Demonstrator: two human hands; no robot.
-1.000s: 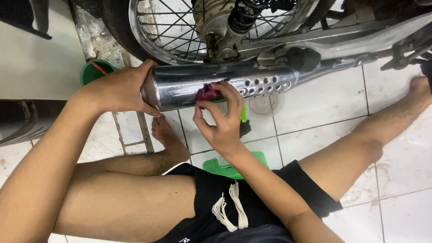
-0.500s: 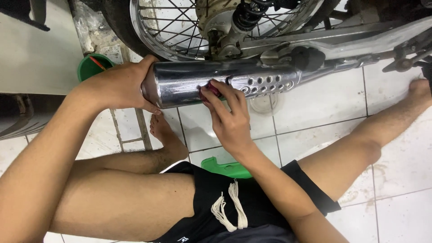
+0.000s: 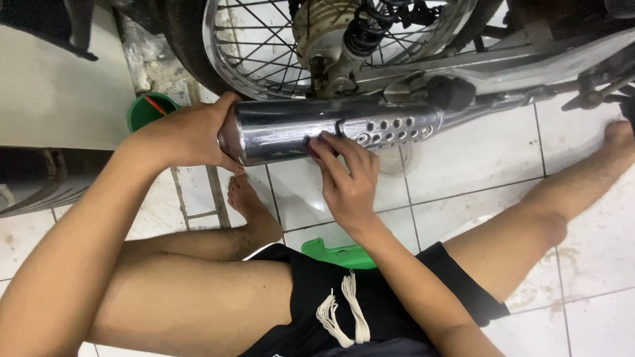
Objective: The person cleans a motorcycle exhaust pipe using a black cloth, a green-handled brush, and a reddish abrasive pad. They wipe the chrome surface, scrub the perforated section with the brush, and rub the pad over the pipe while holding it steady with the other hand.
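Spoked wheel (image 3: 264, 46) just above both grips. Chrome muffler (image 3: 317, 129) below it, its rear end wrapped by left hand (image 3: 188, 135). Right hand (image 3: 347, 178) beside that grip, fingers closed, pressing dark red rag (image 3: 311, 147) against muffler's underside. Green bucket (image 3: 147, 109) behind left wrist.

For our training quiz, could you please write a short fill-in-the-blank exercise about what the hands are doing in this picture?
1. The left hand grips the rear end of the chrome ____ pipe.
2. The right hand presses a small dark red ____ against the pipe.
3. Beside the pipe's rear end stands a ____ bucket.
4. Above the pipe is a spoked ____.

Missing words: exhaust; cloth; green; wheel
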